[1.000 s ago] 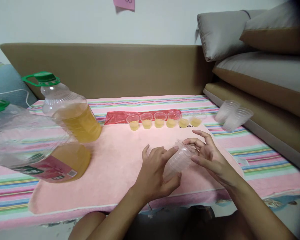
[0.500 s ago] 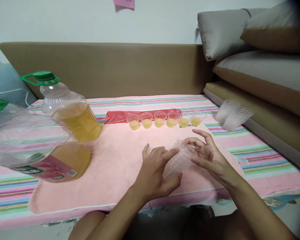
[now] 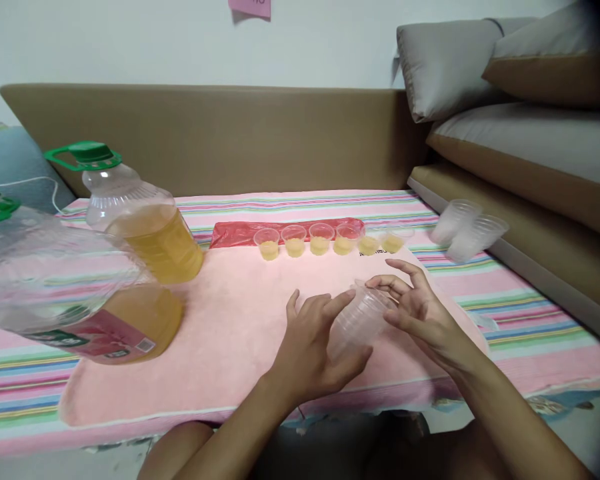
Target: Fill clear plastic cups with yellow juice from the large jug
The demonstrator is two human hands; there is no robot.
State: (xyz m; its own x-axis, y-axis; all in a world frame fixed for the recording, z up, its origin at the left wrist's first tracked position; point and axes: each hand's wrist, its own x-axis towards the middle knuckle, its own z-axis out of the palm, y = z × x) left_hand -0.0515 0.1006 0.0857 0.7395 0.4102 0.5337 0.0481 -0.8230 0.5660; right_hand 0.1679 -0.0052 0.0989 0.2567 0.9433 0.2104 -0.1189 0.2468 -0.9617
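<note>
A tilted stack of clear plastic cups (image 3: 359,322) is between my two hands, above the pink mat (image 3: 220,333). My left hand (image 3: 316,343) grips the lower part of the stack from the left, with its little finger raised. At the rim end, my right hand (image 3: 423,310) holds the stack between thumb and fingertips, while one finger stays lifted. Behind the hands, several clear cups with yellow drink (image 3: 320,245) stand in a row along the mat's far side. The inner sides of the fingers are partly hidden.
Two large bottles of yellow drink stand at the left, the rear bottle (image 3: 153,240) and the front bottle (image 3: 145,320). A red plastic bag (image 3: 240,233) lies behind the row. More cup stacks (image 3: 475,240) lie at the right, near piled cushions (image 3: 530,140).
My left index finger and thumb have shifted slightly along the cup stack. My right hand keeps nearly the same pose, and the camera view has moved a little.
</note>
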